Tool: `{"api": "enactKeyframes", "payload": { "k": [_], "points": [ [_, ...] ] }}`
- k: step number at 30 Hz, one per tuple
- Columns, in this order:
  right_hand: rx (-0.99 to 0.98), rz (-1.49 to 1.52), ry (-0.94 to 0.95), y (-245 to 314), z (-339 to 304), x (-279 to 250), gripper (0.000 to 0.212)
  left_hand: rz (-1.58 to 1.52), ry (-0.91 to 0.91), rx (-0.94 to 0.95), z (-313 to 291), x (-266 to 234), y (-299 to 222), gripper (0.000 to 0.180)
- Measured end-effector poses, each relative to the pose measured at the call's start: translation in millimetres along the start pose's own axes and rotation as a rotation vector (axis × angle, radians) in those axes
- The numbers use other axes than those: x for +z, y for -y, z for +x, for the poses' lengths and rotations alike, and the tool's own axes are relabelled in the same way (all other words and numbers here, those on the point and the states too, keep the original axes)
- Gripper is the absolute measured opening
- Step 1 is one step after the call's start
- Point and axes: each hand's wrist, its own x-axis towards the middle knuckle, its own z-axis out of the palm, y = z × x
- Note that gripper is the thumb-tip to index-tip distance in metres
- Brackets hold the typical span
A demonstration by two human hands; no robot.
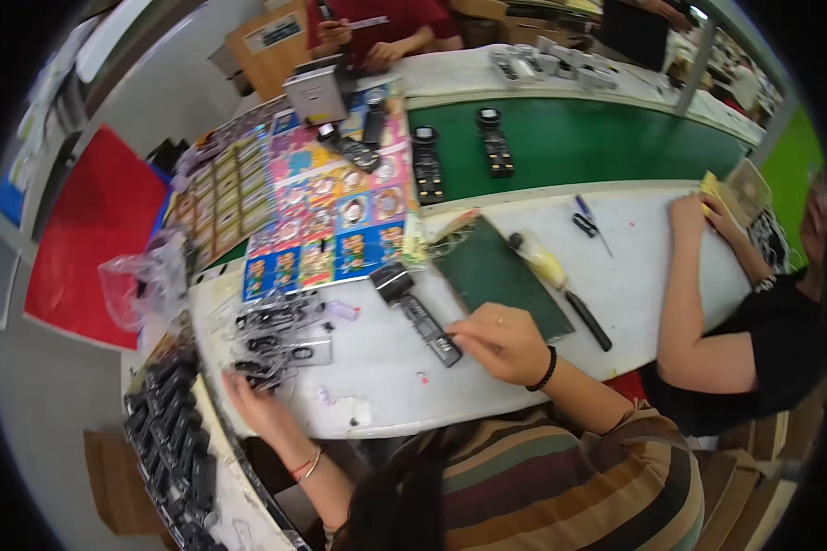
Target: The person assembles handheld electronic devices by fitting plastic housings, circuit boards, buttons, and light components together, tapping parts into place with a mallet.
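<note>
A black handheld device [429, 329] with a boxy head lies slantwise on the white table in front of me. At its near end, the thumb and fingers of my right hand [505, 344] are pinched together on its edge. To the left, my left hand [259, 406] rests by the table's edge with its fingers stretched out. Beside those fingers is a pile of small black parts and clear plastic pieces [280, 335]. Whether the fingertips touch the pile I cannot tell.
A green mat [501, 275], a yellowish bottle [539, 262], a black-handled tool [588, 321] and a screwdriver [593, 225] lie to the right. Colourful sticker sheets [326, 216] cover the far left. Similar devices [494, 142] sit on the green belt [579, 138]. Black parts [170, 441] fill the lower left. Co-workers sit right and opposite.
</note>
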Motion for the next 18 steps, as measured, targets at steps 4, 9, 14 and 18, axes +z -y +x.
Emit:
{"api": "enactKeyframes", "payload": {
  "k": [4, 9, 14, 18],
  "points": [
    [0.417, -0.027, -0.154, -7, -34, -44, 0.014, 0.672, 0.132, 0.248, 2, -26, -4, 0.047],
    [0.686, 0.242, -0.356, -13, -78, -54, 0.016, 0.39, 0.031, 0.208, 8, -29, -11, 0.03],
    [0.682, 0.447, -0.407, -10, -79, -51, 0.018, 0.296, -0.127, 0.186, 34, -43, -10, 0.023],
    [0.707, 0.53, -0.375, -7, -79, -50, 0.019, 0.215, -0.297, 0.19, 32, -50, -17, 0.025]
  ]
}}
